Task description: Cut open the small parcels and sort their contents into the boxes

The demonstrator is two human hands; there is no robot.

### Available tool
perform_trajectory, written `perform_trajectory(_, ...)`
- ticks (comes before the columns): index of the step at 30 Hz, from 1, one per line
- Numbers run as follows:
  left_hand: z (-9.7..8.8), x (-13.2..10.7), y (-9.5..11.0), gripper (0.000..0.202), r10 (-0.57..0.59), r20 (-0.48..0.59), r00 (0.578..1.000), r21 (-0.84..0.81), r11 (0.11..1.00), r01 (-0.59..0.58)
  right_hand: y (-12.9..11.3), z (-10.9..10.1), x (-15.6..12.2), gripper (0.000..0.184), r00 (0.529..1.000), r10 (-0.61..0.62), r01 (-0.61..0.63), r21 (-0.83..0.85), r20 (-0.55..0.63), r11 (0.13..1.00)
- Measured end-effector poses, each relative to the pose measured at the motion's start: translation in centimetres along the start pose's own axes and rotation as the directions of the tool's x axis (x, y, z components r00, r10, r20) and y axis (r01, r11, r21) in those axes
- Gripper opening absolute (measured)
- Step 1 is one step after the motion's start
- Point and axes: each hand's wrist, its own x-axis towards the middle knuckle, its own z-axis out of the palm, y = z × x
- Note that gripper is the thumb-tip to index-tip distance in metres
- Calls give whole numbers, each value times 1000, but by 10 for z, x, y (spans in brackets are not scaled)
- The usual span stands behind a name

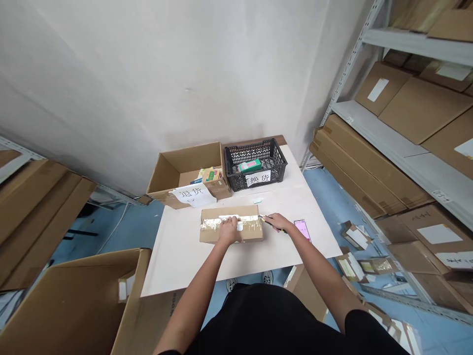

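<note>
A taped cardboard box [209,233] lies on the white table, with shiny clear tape along its top. My left hand [229,230] presses on the top of the box near its middle and grips it, the fingers curled. A white label shows partly beside that hand. At the box's right end, my right hand [276,222] is closed around a utility knife [268,221] with a dark and yellow handle. Its blade tip meets the right end of the box, close to the tape. How deep the blade sits cannot be seen.
Behind stand an open carton [166,172] with small packages inside and a black plastic crate [236,185] holding a green box [250,165]. A phone [302,230] lies right on the table [177,266]. Shelves [395,143] with cartons line the right; a large open carton [74,301] stands front left.
</note>
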Motion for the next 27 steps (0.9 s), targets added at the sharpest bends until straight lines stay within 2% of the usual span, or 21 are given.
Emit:
perform_trajectory(6, -5, -1, 2, 97, 1, 6, 1000, 17, 1000, -1, -2, -2, -5, 60, 1000, 10, -8, -219, 7, 976)
perform_trajectory(12, -2, 2, 3, 102, 8, -11, 1000, -38, 999, -8, 12, 9, -30, 59, 998, 7, 4, -208, 55, 978)
perform_trajectory(14, 1, 3, 3, 106, 21, -8, 1000, -35, 999, -21, 19, 13, -37, 58, 1000, 23, -25, -125, -14, 992)
perform_trajectory(17, 0, 3, -1, 108, 52, -22, 998, -58, 997, -53, 25, 29, -44, 55, 971, 63, -59, 23, -232, 998)
perform_trajectory(20, -9, 5, -21, 93, 107, -62, 992, -156, 981, -115, 18, 60, -42, 48, 902, 144, -108, 111, -407, 988)
perform_trajectory(22, -20, 10, -45, 82, 120, -109, 987, -178, 974, -138, 7, 85, -35, 48, 869, 179, -134, 129, -461, 983)
perform_trajectory(23, -25, 13, -58, 84, 109, -122, 987, -161, 979, -128, 0, 96, -30, 49, 859, 193, -147, 132, -475, 980)
perform_trajectory(25, -33, 18, -85, 103, 54, -110, 993, -103, 993, -65, -11, 115, -20, 50, 841, 234, -179, 157, -487, 971)
perform_trajectory(27, -34, 21, -105, 122, 2, -86, 996, -58, 998, -7, -18, 124, -10, 49, 820, 285, -210, 202, -497, 957)
